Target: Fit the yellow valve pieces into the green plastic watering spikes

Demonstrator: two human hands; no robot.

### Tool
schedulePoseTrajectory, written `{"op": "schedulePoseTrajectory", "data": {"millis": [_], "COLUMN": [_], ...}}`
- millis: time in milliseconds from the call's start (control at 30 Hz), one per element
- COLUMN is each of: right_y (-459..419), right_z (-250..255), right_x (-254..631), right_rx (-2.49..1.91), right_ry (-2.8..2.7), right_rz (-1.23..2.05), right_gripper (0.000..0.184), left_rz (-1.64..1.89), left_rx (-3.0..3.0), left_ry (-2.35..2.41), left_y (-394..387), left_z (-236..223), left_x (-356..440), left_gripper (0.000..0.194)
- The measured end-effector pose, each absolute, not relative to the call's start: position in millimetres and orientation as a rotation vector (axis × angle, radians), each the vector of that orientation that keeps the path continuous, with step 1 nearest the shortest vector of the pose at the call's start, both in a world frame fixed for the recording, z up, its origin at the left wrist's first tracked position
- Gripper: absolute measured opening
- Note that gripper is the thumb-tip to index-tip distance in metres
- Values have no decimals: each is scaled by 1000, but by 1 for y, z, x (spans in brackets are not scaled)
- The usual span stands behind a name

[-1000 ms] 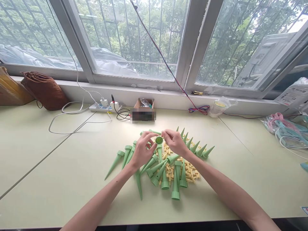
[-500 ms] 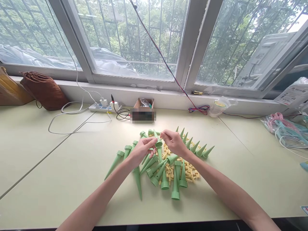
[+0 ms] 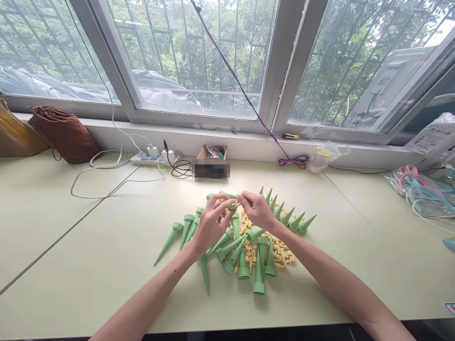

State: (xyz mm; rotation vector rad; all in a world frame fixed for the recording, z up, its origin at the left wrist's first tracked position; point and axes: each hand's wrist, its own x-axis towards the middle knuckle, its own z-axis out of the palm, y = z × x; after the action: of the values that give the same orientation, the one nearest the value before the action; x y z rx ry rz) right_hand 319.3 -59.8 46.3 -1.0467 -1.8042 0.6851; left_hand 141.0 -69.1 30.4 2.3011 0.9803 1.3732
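Note:
Above a heap of green plastic cone spikes (image 3: 241,251) and small yellow pieces (image 3: 265,246), my two hands meet. My left hand (image 3: 209,225) pinches one green cone spike (image 3: 232,206) by its round open end. My right hand (image 3: 258,210) is closed in a pinch at that same end, fingertips touching it; whether a small yellow piece is between them is hidden. Several spikes stand upright in a row (image 3: 291,220) just right of my right hand.
Pale green table (image 3: 88,246) under a window. At the back are a power strip (image 3: 151,158) with white cables, a small cardboard box (image 3: 211,156), a brown pouch (image 3: 62,132), a red-blue wire bundle (image 3: 293,162) and a plastic bag (image 3: 325,156). Bagged items (image 3: 421,189) lie far right.
My left hand dropped toward the heap half a second ago and has risen again to the held spike's open end. My right hand has stayed nearly still.

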Motion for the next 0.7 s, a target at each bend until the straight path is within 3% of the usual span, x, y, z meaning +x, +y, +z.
{"op": "schedulePoseTrajectory", "data": {"millis": [233, 367, 433, 700], "right_y": [-60, -61, -62, -62], "right_z": [50, 51, 50, 48], "right_x": [321, 322, 321, 320], "right_rx": [-1084, -1058, -1031, -990], "right_ry": [-1694, -1707, -1756, -1843], "right_rz": [712, 705, 692, 678], "right_gripper": [40, 36, 35, 35], "left_rz": [1312, 966, 796, 728], "left_rx": [1826, 1488, 1320, 1170], "left_ry": [1043, 1021, 914, 756], "left_y": [-72, -67, -66, -67], "left_z": [43, 45, 46, 48], "left_x": [139, 138, 138, 138], "left_gripper": [24, 55, 60, 39]}}
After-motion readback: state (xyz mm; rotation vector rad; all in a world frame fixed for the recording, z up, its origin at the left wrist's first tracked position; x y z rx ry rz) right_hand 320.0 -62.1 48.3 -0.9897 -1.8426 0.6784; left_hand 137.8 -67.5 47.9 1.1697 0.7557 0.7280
